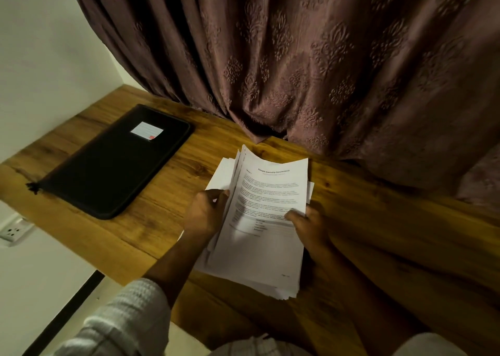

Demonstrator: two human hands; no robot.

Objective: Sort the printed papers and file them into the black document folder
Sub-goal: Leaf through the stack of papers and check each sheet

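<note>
A stack of white printed papers (263, 220) is lifted at its far end above the wooden table (151, 215), the top sheet showing a title and paragraphs of text. My left hand (207, 212) grips the stack's left edge, where several sheets fan apart. My right hand (308, 224) holds the right edge, thumb on the top page. The black zipped document folder (113, 163) lies shut on the table to the left, apart from both hands, with a white label near its far end.
A brown patterned curtain (311, 66) hangs along the table's far edge and drapes onto it at the right. A white wall socket (13, 231) sits below the table's left edge. Bare wood lies between folder and papers.
</note>
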